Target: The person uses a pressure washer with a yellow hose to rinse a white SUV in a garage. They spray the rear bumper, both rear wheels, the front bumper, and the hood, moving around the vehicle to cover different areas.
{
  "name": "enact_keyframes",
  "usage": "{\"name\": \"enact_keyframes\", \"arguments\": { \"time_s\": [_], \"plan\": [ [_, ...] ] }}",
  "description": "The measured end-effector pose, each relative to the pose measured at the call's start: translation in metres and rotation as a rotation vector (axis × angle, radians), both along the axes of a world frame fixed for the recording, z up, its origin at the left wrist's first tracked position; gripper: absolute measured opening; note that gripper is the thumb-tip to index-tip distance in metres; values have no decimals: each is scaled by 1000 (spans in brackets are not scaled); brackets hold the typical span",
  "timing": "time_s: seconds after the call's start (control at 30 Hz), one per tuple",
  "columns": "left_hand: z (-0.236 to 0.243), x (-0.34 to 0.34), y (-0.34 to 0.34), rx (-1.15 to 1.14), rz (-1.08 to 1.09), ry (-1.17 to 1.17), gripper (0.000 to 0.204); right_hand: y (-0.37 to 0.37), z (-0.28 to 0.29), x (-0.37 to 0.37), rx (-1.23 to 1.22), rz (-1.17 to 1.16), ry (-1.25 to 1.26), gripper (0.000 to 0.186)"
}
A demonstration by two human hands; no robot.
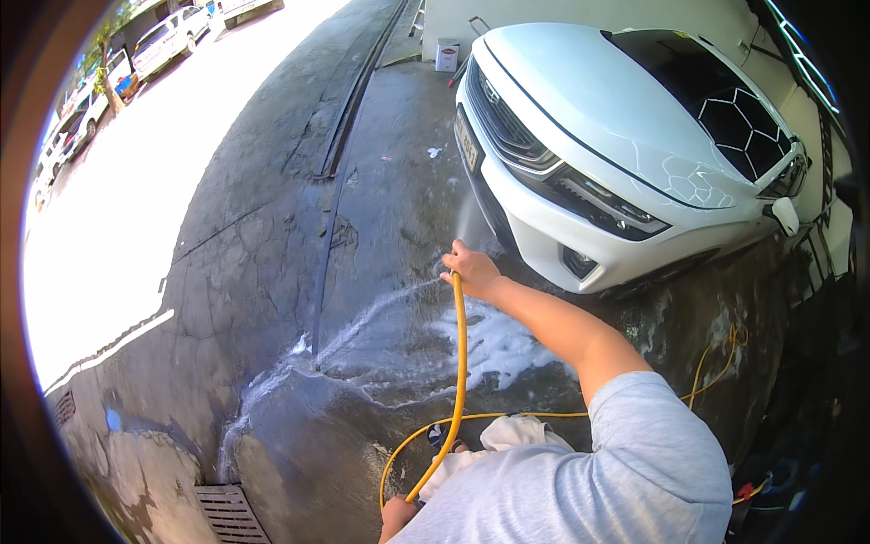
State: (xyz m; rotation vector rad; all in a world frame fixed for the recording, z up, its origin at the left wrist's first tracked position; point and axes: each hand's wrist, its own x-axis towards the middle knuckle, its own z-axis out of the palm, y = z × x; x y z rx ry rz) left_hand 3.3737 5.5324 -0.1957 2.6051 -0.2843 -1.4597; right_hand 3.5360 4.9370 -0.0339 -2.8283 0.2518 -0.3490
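My right hand [469, 269] is stretched forward, its fingers closed round the end of a yellow hose [461, 354]. A fine spray of water [468, 218] leaves that end towards the lower front bumper of a white car [562, 118]. My left hand [397, 515], low in the picture, is closed round a lower length of the same hose. From there the hose loops over the floor behind my legs. White foam [494, 344] lies on the wet concrete below the bumper, and foamy water [263, 388] runs left along the floor.
A floor grate [231, 512] lies at the lower left. A narrow drain channel [349, 113] runs away along the floor. Loose yellow hose [725, 349] lies at right. A white tin [447, 55] stands by the wall; parked cars [168, 41] stand in sunlight at far left.
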Motion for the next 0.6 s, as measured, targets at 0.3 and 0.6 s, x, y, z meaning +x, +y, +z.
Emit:
{"name": "enact_keyframes", "arguments": {
  "time_s": [0.3, 0.6],
  "plan": [
    [-61, 27, 36, -28, -71, -30, 31, 0, -2, -27, 123, -285, -154, 27],
    [-58, 110, 39, -19, -336, -239, 28, -4, -19, -87, 280, -511, -541, 27]
  ]
}}
